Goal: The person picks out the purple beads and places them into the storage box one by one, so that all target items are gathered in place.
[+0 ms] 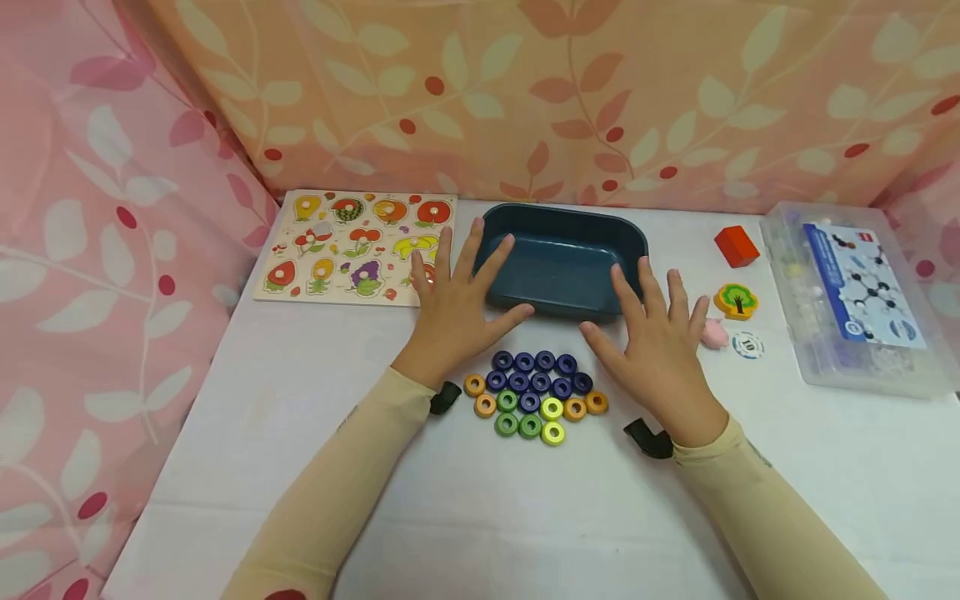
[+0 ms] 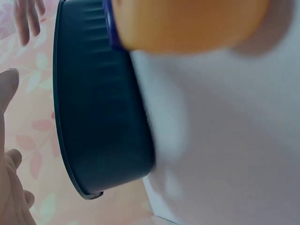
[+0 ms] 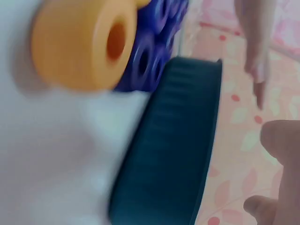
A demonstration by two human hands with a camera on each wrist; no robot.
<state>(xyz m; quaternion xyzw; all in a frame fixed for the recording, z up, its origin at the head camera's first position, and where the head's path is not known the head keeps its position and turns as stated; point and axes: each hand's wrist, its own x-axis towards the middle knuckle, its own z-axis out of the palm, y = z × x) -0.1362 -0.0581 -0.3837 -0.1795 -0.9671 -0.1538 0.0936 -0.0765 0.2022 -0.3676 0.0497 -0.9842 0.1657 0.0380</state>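
Note:
My left hand [image 1: 457,317], fingers spread and holding nothing, is over the left front corner of a dark teal tub [image 1: 562,307], overlapping the fruit puzzle board [image 1: 300,287] in the head view. My right hand [image 1: 660,358] is spread the same way at the tub's right front corner, also holding nothing. Between the wrists, several small rings lie grouped in rows: purple rings [image 1: 518,382] at the back, orange rings [image 1: 485,406] at both sides, green rings [image 1: 507,424] and yellow rings [image 1: 552,433] in front. An orange ring [image 3: 65,47] looms close in the right wrist view.
Right of the right hand are a red block [image 1: 737,247], a tree-shaped piece [image 1: 737,301], a pink toy [image 1: 715,334] and a round white token [image 1: 747,345]. A clear plastic case [image 1: 795,325] with a molecule label stands farther right. Patterned curtains border the back and sides.

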